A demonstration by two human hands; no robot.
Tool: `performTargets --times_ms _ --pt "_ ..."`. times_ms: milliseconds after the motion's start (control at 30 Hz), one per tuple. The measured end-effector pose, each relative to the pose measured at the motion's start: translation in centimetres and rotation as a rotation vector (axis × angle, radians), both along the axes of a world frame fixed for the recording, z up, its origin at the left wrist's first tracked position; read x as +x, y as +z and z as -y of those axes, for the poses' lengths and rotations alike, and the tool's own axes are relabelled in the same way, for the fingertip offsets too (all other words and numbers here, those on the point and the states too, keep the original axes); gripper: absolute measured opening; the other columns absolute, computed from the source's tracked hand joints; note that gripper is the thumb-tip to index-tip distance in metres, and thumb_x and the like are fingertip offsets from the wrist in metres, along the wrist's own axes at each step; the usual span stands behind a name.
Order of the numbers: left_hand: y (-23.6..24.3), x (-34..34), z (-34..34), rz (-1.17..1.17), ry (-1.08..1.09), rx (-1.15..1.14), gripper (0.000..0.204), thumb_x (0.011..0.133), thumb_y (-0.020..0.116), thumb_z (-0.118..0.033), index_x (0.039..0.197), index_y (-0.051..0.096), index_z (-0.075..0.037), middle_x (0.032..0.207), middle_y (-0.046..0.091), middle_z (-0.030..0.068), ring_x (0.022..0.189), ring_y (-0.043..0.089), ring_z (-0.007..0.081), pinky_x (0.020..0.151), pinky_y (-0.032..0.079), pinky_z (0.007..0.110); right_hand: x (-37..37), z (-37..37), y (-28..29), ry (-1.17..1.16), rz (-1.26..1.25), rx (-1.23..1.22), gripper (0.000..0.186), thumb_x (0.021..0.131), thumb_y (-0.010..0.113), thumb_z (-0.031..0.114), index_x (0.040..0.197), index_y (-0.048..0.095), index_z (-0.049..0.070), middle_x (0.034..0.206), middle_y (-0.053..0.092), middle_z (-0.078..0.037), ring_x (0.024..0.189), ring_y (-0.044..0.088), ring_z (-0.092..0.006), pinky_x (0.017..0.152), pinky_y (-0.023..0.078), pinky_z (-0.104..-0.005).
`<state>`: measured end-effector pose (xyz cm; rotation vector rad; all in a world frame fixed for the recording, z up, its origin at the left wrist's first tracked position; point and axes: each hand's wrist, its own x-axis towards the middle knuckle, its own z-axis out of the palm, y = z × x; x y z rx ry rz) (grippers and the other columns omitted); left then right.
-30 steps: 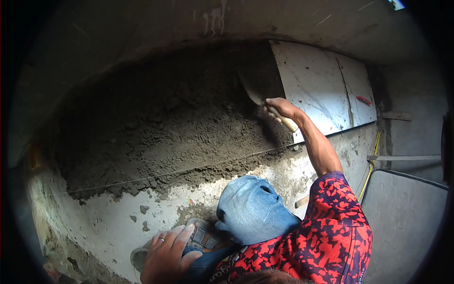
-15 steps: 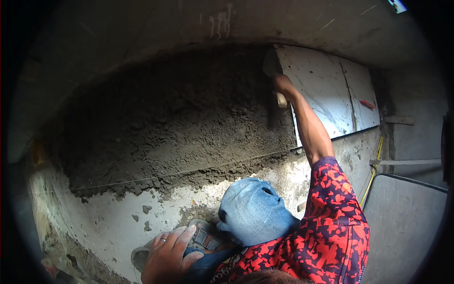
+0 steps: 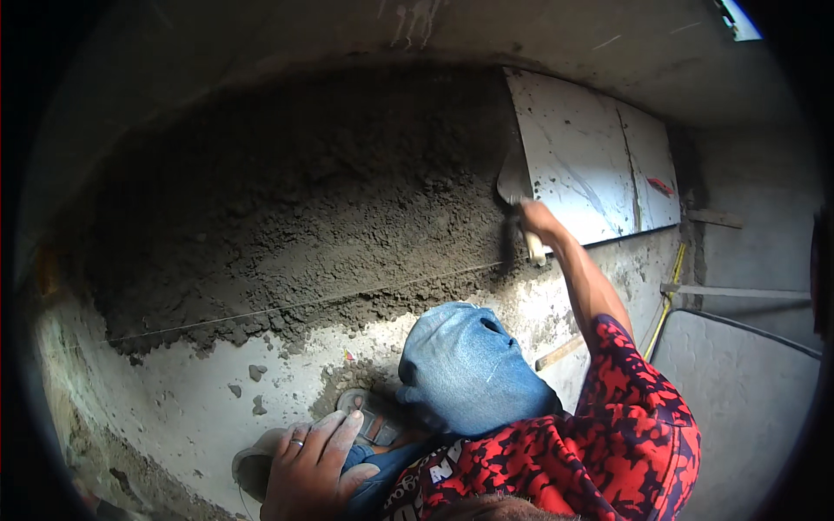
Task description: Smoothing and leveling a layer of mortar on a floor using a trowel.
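Toward 1 to 2 o'clock, the right hand has its fingers clamped round the handle of a trowel, leaving the blade free beside the white tile's edge; contact there is unclear. Dark mortar spreads toward 10 o'clock under a taut string, probably a guide line. At 7 o'clock, the left hand rests on the jeans, fingers loosely apart, probably for balance.

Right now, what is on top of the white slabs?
On the white slabs lie a small red object and scattered dark specks. The right hand covers part of their near-left corner; that part cannot be seen.
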<state>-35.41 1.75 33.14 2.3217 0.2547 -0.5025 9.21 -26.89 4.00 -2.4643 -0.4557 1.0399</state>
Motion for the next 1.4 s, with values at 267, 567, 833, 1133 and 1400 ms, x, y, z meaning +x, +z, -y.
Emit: performTargets --times_ms 267,567,833,1133,1400 --pt "-1.2 -0.7 -0.8 0.079 -0.067 -0.017 0.065 0.084 0.055 -0.052 0.123 0.051 -0.001 0.113 0.059 0.0181 0.099 0.057 0.0363 0.089 0.042 0.047 -14.8 4.9 8.7 -0.587 -0.322 -0.088 0.032 0.093 0.038 0.028 0.092 0.054 0.000 0.064 0.053 -0.011 0.050 0.051 -0.0199 0.044 0.045 -0.0357" --pt "0.3 0.9 0.2 0.028 -0.045 0.011 0.058 0.085 0.057 -0.045 0.121 0.050 0.000 0.115 0.057 0.0176 0.100 0.053 0.0384 0.089 0.042 0.049 -1.5 0.1 10.2 -0.328 0.005 0.085 0.042 0.092 0.048 0.042 0.100 0.053 0.001 0.070 0.052 -0.008 0.061 0.053 -0.0202 0.057 0.047 -0.0347" --pt "0.5 1.0 1.1 -0.014 0.011 0.046 0.056 0.083 0.060 -0.040 0.122 0.049 -0.001 0.116 0.056 0.0175 0.102 0.053 0.0374 0.091 0.041 0.048 8.3 -9.3 8.3 -0.099 0.148 -0.121 0.032 0.081 0.059 0.023 0.098 0.063 -0.004 0.087 0.065 -0.026 0.081 0.065 -0.0376 0.069 0.051 -0.0418" --pt "0.6 1.2 0.9 -0.037 0.046 0.033 0.057 0.081 0.062 -0.038 0.122 0.050 -0.001 0.117 0.056 0.0170 0.105 0.052 0.0380 0.092 0.041 0.047 14.0 -10.6 4.9 0.890 0.482 -0.352 0.016 0.072 0.062 0.012 0.082 0.068 0.001 0.076 0.065 -0.023 0.072 0.066 -0.0351 0.063 0.051 -0.0437" --pt "0.6 1.0 0.6 -0.012 0.018 0.024 0.059 0.082 0.060 -0.043 0.121 0.052 0.000 0.114 0.058 0.0173 0.103 0.054 0.0368 0.092 0.041 0.047 3.1 -4.8 12.3 0.012 0.076 -0.229 0.032 0.091 0.042 0.020 0.096 0.061 -0.005 0.071 0.061 -0.013 0.055 0.060 -0.0211 0.051 0.051 -0.0378"
